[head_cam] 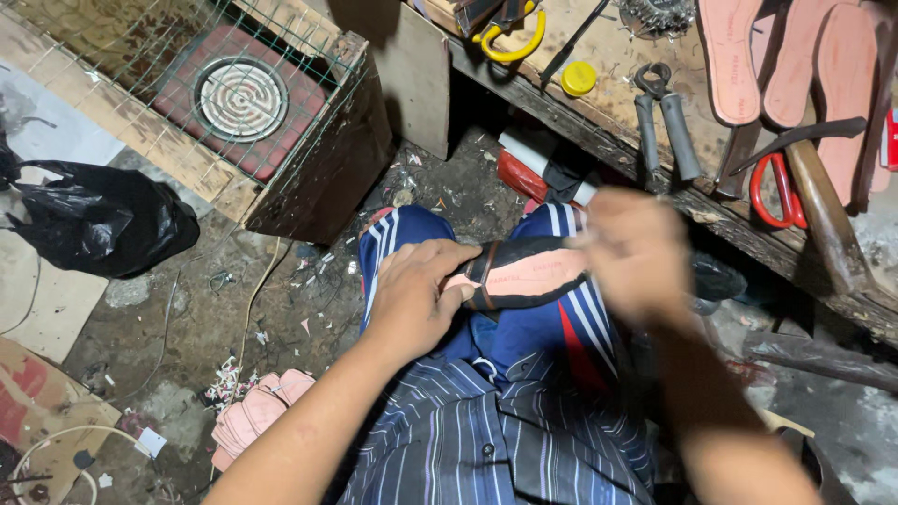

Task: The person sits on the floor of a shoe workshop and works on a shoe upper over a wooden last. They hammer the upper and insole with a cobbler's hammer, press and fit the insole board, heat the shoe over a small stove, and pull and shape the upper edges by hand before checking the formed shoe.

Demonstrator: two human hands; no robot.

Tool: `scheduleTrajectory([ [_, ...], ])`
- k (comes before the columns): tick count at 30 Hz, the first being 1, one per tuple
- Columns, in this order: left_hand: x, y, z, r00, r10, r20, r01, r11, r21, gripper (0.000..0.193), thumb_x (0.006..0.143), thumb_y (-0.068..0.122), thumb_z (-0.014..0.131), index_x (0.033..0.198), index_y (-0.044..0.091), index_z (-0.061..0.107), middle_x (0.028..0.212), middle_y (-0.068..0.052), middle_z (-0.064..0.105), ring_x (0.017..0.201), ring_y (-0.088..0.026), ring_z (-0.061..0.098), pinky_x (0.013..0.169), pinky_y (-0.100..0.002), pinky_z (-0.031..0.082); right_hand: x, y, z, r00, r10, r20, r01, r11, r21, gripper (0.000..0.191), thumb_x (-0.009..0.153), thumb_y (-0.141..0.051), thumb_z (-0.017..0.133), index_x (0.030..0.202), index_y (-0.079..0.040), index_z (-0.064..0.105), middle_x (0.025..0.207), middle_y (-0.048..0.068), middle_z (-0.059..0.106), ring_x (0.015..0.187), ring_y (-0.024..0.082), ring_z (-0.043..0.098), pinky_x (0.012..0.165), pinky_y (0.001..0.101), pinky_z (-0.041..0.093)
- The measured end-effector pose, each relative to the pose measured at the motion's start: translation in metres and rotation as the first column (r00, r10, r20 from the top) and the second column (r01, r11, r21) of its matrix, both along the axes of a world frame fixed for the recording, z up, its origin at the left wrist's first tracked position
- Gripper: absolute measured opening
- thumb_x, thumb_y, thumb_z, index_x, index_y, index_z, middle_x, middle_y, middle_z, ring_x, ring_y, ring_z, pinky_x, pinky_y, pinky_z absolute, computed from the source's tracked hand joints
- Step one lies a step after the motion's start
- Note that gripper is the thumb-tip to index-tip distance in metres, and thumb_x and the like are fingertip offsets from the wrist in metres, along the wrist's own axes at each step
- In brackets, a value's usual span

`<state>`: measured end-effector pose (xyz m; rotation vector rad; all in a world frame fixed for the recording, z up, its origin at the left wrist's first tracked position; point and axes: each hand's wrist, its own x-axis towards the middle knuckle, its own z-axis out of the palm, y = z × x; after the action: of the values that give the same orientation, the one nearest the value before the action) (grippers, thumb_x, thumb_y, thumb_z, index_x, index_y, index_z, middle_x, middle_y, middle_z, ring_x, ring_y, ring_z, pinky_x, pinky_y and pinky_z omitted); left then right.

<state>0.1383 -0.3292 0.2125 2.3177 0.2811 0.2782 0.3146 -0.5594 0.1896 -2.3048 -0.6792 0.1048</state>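
Black shoe sole (524, 273) with pink insole, lying sideways across lap

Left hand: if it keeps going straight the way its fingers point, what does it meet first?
The left hand points right, across the lap. Its fingers already rest on the pink sole with black edging, so that comes first. Beyond it is the blurred right hand at the sole's other end; depth between them is unclear.

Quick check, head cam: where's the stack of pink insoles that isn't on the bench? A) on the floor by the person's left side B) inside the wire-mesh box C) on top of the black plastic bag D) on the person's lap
A: the stack of pink insoles lies on the dirt floor, beside the left forearm, apart from the black plastic bag and the wire-mesh box.
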Motion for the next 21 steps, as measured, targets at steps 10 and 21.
scheduleTrajectory([
  [10,-0.001,0.008,0.000,1.000,-0.024,0.019,0.022,0.996,0.082,0.041,0.084,0.021,0.070,0.125,0.016,0.073,0.117,-0.006,0.068,0.103,-0.030,0.060,0.093,-0.043,0.042,0.107,-0.152,0.018,0.889,-0.195,0.414,0.335,0.894,-0.298,0.043,0.099,-0.019,0.075,0.134,0.005,0.066,0.119,0.030,0.061,0.108,0.047,0.060,0.093,0.0529,0.049],
  [21,0.005,0.006,0.002,0.997,-0.051,0.066,0.038,0.980,0.194,0.058,0.075,0.043,0.080,0.122,0.008,0.071,0.116,-0.009,0.069,0.100,-0.030,0.060,0.090,-0.045,0.041,-0.037,-0.065,-0.004,0.864,-0.015,-0.503,0.077,0.992,0.103,0.052,0.099,-0.015,0.053,0.149,-0.003,0.048,0.094,0.015,0.073,0.075,0.019,0.066,0.073,0.0353,0.055],
])
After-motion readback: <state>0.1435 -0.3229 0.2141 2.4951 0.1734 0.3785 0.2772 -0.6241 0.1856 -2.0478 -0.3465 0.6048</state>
